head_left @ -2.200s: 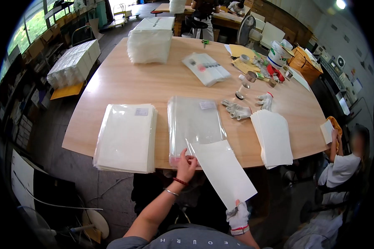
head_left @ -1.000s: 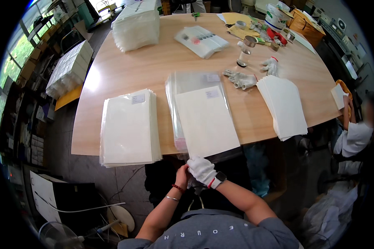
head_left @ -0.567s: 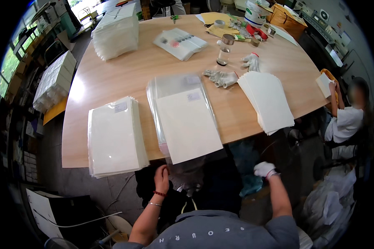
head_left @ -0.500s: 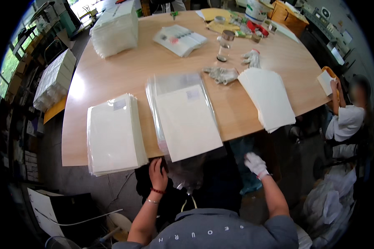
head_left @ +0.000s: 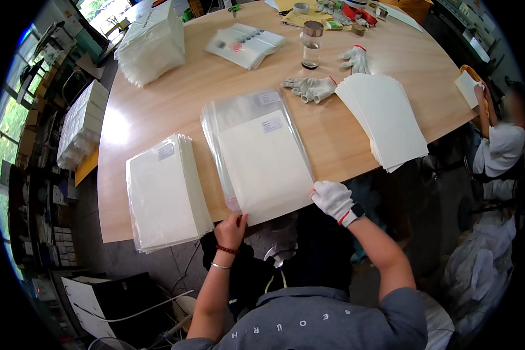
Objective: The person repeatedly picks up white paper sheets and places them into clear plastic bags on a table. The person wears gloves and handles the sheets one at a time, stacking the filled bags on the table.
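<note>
A white sheet [head_left: 268,166] with a small label near its top lies partly inside the top bag of a stack of clear plastic bags [head_left: 219,125] at the table's front edge. My bare left hand [head_left: 230,231] is closed at the sheet's near left corner, its thumb and fingers pinching there. On the other side, my right hand [head_left: 333,200], in a white glove, is closed on the near right corner. Left of the bags stands a pile of bagged white sheets [head_left: 164,192], each in clear film. A fanned stack of loose white sheets [head_left: 385,119] sits to the right.
Two grey-white gloves [head_left: 311,88] and a glass bottle [head_left: 311,49] stand behind the bags. Farther back are a tall stack of clear bags [head_left: 151,49], a printed plastic packet [head_left: 245,46] and tape rolls [head_left: 301,8]. Another person [head_left: 501,137] sits at the right, holding something white.
My left hand has moved right onto the sheet's left corner. My gloved right hand has come up from beside the table and taken hold of the right corner. The view has shifted slightly.
</note>
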